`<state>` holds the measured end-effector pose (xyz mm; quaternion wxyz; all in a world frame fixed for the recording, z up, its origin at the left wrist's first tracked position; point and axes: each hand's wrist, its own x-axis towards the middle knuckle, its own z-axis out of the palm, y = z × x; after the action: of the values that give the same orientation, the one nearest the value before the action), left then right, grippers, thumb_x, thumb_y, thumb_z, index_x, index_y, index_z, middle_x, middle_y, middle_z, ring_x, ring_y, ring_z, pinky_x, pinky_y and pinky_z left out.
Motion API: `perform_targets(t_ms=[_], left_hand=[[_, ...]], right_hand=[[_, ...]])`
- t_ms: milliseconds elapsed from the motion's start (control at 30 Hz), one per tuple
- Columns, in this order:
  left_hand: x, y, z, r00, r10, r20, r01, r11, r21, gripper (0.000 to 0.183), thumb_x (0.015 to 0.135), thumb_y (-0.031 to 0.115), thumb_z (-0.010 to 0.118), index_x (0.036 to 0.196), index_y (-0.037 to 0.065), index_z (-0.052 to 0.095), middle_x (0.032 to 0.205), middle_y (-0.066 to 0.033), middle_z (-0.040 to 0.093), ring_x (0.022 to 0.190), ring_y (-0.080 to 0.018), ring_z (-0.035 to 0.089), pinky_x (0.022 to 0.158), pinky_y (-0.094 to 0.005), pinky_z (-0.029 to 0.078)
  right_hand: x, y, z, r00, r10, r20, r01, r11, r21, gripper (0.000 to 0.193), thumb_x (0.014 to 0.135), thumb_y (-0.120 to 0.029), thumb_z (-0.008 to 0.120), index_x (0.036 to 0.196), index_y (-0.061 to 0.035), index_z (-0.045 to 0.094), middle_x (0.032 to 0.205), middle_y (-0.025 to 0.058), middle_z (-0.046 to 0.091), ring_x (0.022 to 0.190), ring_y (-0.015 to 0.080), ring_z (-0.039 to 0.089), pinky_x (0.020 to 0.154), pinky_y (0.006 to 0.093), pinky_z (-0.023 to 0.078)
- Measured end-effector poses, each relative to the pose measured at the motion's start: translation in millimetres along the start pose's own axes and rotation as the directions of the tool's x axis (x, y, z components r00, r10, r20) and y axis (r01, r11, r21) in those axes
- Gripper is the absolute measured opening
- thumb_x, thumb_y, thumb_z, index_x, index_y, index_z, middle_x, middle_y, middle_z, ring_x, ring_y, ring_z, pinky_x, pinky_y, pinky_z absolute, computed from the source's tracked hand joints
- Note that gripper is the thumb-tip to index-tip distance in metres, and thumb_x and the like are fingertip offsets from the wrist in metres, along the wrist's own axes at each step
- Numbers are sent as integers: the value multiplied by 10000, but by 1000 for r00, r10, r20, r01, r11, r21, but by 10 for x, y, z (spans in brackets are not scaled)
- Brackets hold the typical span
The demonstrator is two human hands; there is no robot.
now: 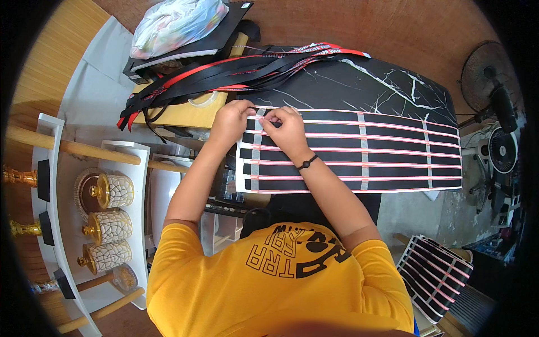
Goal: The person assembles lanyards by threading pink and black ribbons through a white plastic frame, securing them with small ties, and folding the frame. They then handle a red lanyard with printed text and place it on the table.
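Note:
A black board [332, 143] lies across the table, with several long white strips [331, 150] edged in red running along it. Bands of greyish translucent tape [363, 151] cross the strips at intervals. At the board's far left corner my left hand [231, 119] has its fingers bent and closed on the strip ends; what they pinch is hidden. Just right of it, my right hand [288, 130] is closed in a pinch over the leftmost tape band. Whatever sits between those fingertips is too small to make out. A dark band circles my right wrist.
Black and red straps [224, 76] lie in a bundle behind the board on a black marbled surface [359, 84]. A filled plastic bag [178, 25] rests at the back left. White shelves with gold-lidded jars [115, 191] stand left. Another striped board [435, 275] is low right, fans [488, 76] far right.

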<state>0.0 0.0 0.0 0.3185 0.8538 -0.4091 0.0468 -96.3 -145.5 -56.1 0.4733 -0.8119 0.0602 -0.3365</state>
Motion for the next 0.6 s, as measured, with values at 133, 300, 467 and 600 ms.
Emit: perform_targets(t_ms=[133,300,467,600], left_hand=[[77,-46,-25,976,217,-12,-215,973,86,159,777,-25,641,924,27,675,844,-126,695,805,-318,676,731,-400,535],[235,-83,-59,921,390,17,-387,905,177,157,756,-10,641,898,49,672,840,-100,689,805,-297,674,720,-394,534],[419,-136,-138,809,574,124,-583,762,281,161,758,102,635,917,90,654,883,-55,678,851,-256,665,739,-370,537],[581,-186,-170,695,695,187,-711,623,327,156,760,143,635,913,116,648,891,-23,662,877,-207,659,742,-329,538]], right_hand=[[-22,-10,20,1000,24,-12,-24,1000,12,199,729,-223,796,722,-52,695,727,99,627,722,301,596,722,425,465],[11,12,-12,1000,11,3,-11,1000,-5,184,742,-217,787,730,-56,699,727,92,623,744,296,592,734,413,462],[11,13,-12,1000,14,-9,-14,1000,-15,184,754,-219,777,743,-52,700,751,98,640,764,300,591,750,412,459],[10,20,-5,1000,-6,-27,6,1000,-6,181,760,-216,768,747,-49,700,760,97,640,783,306,593,769,416,458]])
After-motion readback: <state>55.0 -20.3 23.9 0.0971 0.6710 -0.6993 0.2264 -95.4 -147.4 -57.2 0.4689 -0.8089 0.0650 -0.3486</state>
